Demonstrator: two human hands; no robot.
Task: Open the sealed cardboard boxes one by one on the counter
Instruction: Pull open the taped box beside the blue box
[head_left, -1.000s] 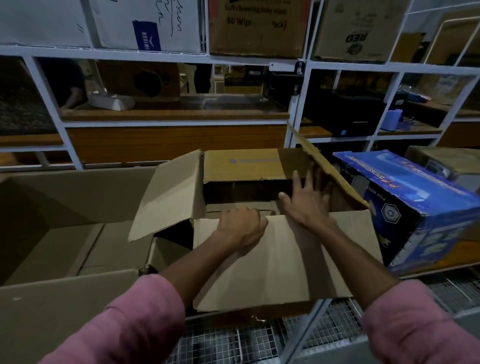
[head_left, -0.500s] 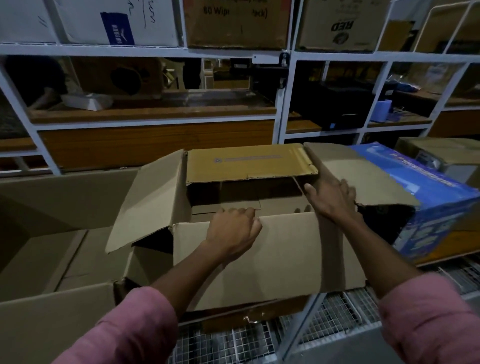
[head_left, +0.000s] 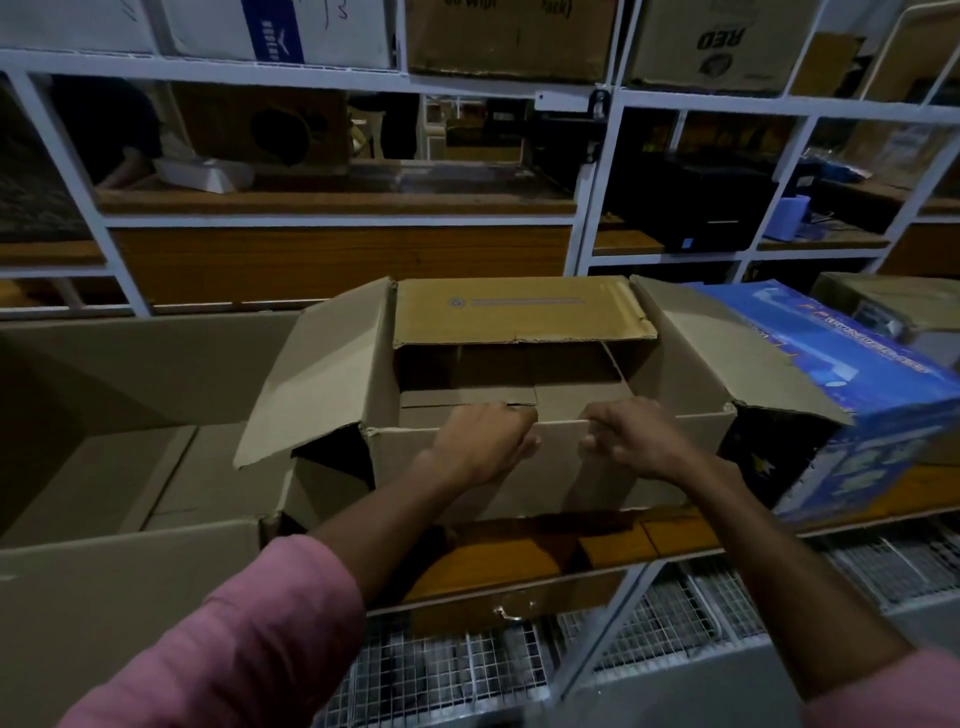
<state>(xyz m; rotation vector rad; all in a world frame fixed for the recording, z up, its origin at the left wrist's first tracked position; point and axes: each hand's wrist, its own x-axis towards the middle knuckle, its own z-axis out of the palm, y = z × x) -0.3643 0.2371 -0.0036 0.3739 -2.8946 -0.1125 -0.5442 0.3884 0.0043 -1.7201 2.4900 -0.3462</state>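
A stockroom: white metal shelving (head_left: 592, 182) stacked with cardboard cartons (head_left: 511, 36).

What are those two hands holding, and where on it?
Both the left hand and the right hand grip the open cardboard box by the top edge of its near wall.

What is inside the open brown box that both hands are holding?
Inside the brown box only bare cardboard walls and floor show. The near wall, gripped by the left hand and right hand, hides the nearest part of the floor.
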